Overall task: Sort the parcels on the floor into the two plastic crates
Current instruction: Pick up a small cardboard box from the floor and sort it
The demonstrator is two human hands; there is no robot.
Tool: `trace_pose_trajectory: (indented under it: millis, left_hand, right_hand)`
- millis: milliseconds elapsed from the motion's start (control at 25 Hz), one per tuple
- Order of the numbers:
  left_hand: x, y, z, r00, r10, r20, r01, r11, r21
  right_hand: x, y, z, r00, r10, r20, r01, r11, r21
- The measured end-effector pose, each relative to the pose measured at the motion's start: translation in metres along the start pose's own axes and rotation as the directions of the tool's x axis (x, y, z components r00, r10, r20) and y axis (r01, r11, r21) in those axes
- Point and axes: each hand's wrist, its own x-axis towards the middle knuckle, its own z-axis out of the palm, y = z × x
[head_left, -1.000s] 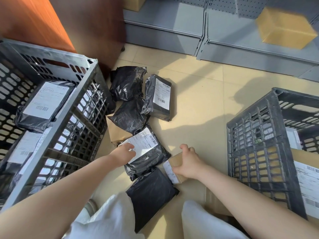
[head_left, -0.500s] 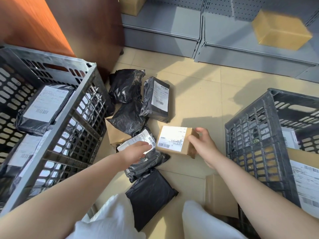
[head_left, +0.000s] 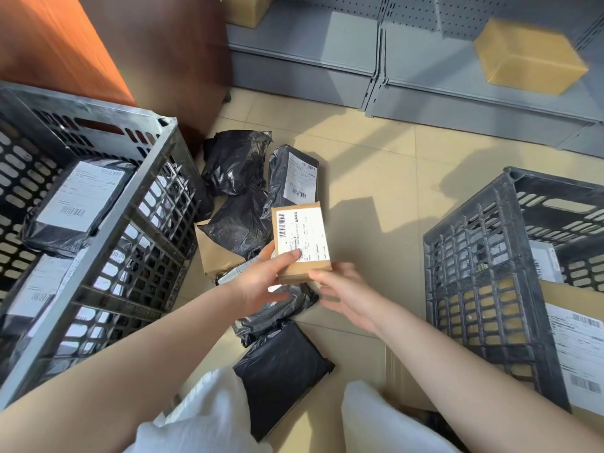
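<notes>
**Small box in hand, crate not picked yet**

The small brown box (head_left: 302, 243) is up off the floor, near the middle of the view, w/ its white label facing up. The left hand (head_left: 261, 279) holds it at the near end: thumb curled on top of the label, fingers under it. The right hand (head_left: 353, 295) is just beside the box's near right corner. Its fingers are spread and loose, and I can't tell if they touch the box or not. So the left hand has the box.

The box's long side runs from 6 to 12 o'clock, tipped a little. From the box, the right crate (head_left: 470, 276) is at 3 o'clock and the left crate (head_left: 108, 217) is at 9 o'clock. Both are near, w/ some floor between.

What's in them: the left crate has black bag parcels w/ white labels. The right crate has brown cardboard boxes w/ labels. I think this brown box goes w/ the other boxes, at 3 o'clock. That means it must go across to the right hand, or the left arm must reach far over. The right hand is nearer that crate.

On the floor (head_left: 376, 178) at 12 o'clock from the hands lie more black bag parcels (head_left: 235, 161), one w/ a label, and a flat brown parcel under them. One more black bag sits at 6 o'clock, by the knees.
</notes>
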Motion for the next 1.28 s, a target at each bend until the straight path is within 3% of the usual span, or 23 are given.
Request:
trace_pose_trajectory:
  millis: [120, 200, 360, 560, 800, 960, 1120, 1280]
  left_hand:
    - [0.001, -0.001, -0.012, 0.997, -0.003, -0.074, 0.007, 0.999, 0.052]
    - [0.001, -0.002, -0.017, 0.995, -0.010, -0.104, 0.022, 0.993, 0.115]
    - [-0.003, 0.000, -0.018, 0.998, 0.012, -0.056, -0.002, 0.986, 0.165]
    - [-0.005, 0.021, -0.008, 0.993, 0.121, 0.007, -0.120, 0.977, 0.178]
    - [-0.009, 0.050, 0.020, 0.985, 0.159, 0.065, -0.171, 0.944, 0.282]
    - [-0.010, 0.071, 0.053, 0.980, 0.181, 0.083, -0.200, 0.890, 0.410]
    - [-0.012, 0.088, 0.087, 0.953, 0.252, 0.170, -0.302, 0.852, 0.428]
    - [-0.013, 0.104, 0.128, 0.945, 0.197, 0.262, -0.295, 0.861, 0.415]
  right_hand:
    - [0.000, 0.001, -0.009, 1.000, 0.015, 0.025, -0.012, 0.993, -0.114]
    - [0.003, -0.002, -0.017, 0.999, -0.031, -0.016, 0.030, 0.995, -0.099]
    - [0.011, -0.005, -0.036, 0.994, -0.068, -0.080, 0.066, 0.998, -0.022]
    - [0.004, 0.001, -0.049, 1.000, 0.000, 0.020, 0.001, 0.999, -0.047]
    - [-0.015, -0.017, -0.070, 0.991, -0.126, -0.049, 0.130, 0.987, 0.090]
    - [-0.039, -0.024, -0.081, 0.967, -0.190, -0.172, 0.219, 0.960, 0.174]
    - [-0.077, -0.050, -0.110, 0.919, -0.265, -0.292, 0.339, 0.910, 0.240]
    - [-0.116, -0.075, -0.164, 0.884, -0.324, -0.338, 0.408, 0.886, 0.218]
